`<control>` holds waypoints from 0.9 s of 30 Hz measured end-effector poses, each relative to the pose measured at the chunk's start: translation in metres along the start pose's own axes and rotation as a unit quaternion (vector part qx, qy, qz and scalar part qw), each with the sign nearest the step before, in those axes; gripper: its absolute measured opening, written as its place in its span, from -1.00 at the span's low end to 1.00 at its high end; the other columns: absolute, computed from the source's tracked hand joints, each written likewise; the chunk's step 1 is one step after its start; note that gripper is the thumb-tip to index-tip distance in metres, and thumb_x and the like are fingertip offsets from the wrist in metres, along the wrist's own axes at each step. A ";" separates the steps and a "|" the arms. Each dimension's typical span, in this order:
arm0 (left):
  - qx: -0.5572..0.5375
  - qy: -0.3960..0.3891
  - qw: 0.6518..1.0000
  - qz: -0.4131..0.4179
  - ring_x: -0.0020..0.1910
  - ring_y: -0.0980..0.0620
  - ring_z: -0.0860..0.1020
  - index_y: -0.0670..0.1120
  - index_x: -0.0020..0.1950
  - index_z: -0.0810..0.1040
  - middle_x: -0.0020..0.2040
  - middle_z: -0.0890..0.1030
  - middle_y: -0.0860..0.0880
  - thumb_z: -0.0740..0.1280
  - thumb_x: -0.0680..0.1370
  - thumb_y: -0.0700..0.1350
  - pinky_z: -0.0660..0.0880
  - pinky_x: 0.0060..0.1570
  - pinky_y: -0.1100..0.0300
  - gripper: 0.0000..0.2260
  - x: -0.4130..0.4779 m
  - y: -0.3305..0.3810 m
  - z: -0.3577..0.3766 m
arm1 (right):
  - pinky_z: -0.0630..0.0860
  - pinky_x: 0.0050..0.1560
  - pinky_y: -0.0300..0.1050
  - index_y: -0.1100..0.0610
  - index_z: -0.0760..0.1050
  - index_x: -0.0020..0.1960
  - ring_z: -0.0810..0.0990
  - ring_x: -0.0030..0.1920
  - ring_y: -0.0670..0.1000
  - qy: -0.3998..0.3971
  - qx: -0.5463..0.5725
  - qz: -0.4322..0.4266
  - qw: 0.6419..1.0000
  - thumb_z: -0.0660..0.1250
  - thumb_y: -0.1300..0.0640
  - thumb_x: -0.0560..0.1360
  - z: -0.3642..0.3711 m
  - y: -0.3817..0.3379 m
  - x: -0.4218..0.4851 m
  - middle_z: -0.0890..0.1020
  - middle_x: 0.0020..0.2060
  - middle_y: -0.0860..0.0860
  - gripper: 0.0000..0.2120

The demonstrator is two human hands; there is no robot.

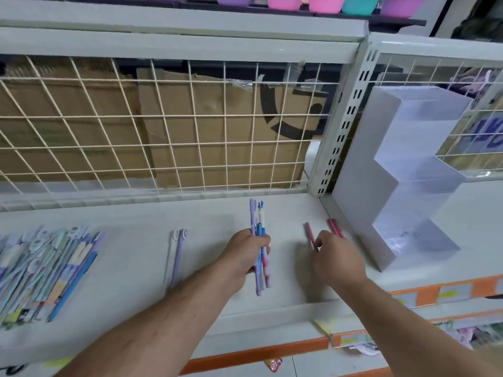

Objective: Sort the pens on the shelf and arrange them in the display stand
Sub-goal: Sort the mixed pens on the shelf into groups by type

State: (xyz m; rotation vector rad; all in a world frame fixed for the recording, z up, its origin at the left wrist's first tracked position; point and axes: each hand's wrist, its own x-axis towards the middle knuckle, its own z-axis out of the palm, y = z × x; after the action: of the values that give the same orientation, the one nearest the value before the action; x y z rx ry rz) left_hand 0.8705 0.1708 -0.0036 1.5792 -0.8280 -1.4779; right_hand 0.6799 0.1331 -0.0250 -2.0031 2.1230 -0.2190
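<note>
My left hand (246, 257) grips a small bundle of pens (260, 227), purple, blue and white, held upright above the white shelf (136, 268). My right hand (339, 261) rests on the shelf and pinches a pink pen (309, 232); more pink pens (333, 227) stick out just behind its knuckles. A pile of several pastel pens (46, 270) lies at the far left. Two pale pens (177, 254), one white and one lilac, lie side by side in the middle. The tiered clear display stand (413, 170) stands at the right, its steps holding no pens.
A wire grid (163, 126) backs the shelf, with cardboard boxes (217, 126) behind it. A perforated metal upright (340, 123) separates the two shelf bays. Coloured plastic bowls (326, 2) sit on the shelf above. Orange price strips (258, 355) line the front edge.
</note>
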 end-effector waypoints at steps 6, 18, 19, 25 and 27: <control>0.007 0.019 1.000 -0.001 -0.52 -0.03 0.46 -0.17 -0.13 0.48 -0.36 0.51 -0.08 0.30 0.57 -0.20 0.44 -0.22 0.01 -0.91 0.015 0.001 0.026 | 0.50 -0.16 -0.04 0.07 0.47 0.28 0.64 -0.06 0.19 0.028 -0.069 -0.070 0.995 0.11 0.21 0.58 -0.003 0.020 0.008 0.61 0.17 0.11 -0.68; -0.003 -0.001 1.000 -0.009 -0.55 -0.02 0.45 -0.17 -0.21 0.48 -0.42 0.52 -0.04 0.31 0.58 -0.19 0.42 -0.15 -0.02 -0.83 0.026 0.000 0.066 | 0.54 -0.17 -0.03 0.14 0.51 0.19 0.63 -0.03 0.12 0.004 -0.142 -0.124 0.982 0.16 0.28 0.54 -0.011 0.040 0.016 0.56 0.10 0.05 -0.72; -0.005 -0.003 1.000 -0.009 -0.55 -0.01 0.46 -0.17 -0.19 0.49 -0.41 0.53 -0.05 0.31 0.59 -0.18 0.42 -0.15 -0.02 -0.84 0.026 -0.001 0.067 | 0.51 -0.19 -0.04 0.14 0.52 0.18 0.62 -0.01 0.11 0.003 -0.142 -0.127 0.982 0.16 0.27 0.54 -0.012 0.041 0.015 0.56 0.09 0.05 -0.73; -0.020 0.002 1.000 -0.011 -0.46 0.01 0.46 -0.18 -0.14 0.52 -0.28 0.55 -0.13 0.32 0.60 -0.15 0.45 -0.18 0.04 -0.85 0.026 -0.005 0.064 | 0.58 -0.19 -0.07 0.07 0.63 -0.04 0.64 -0.14 0.06 0.040 0.087 -0.124 0.988 0.25 0.13 0.55 -0.004 0.031 0.012 0.67 -0.13 -0.03 -0.83; -0.023 0.004 1.000 -0.014 -0.37 -0.01 0.46 -0.17 -0.12 0.51 -0.21 0.51 -0.17 0.33 0.60 -0.12 0.44 -0.23 0.10 -0.85 0.024 -0.005 0.061 | 0.57 -0.24 -0.13 0.07 0.62 -0.14 0.62 -0.24 -0.04 -0.012 0.270 -0.090 0.958 0.34 0.12 0.53 -0.007 0.019 0.009 0.67 -0.24 -0.06 -0.89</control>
State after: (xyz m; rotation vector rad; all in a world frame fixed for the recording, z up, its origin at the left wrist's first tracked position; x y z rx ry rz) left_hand 0.8122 0.1448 -0.0195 1.5672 -0.7641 -1.4996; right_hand 0.6599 0.1253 -0.0237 -1.8392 1.6242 -0.7139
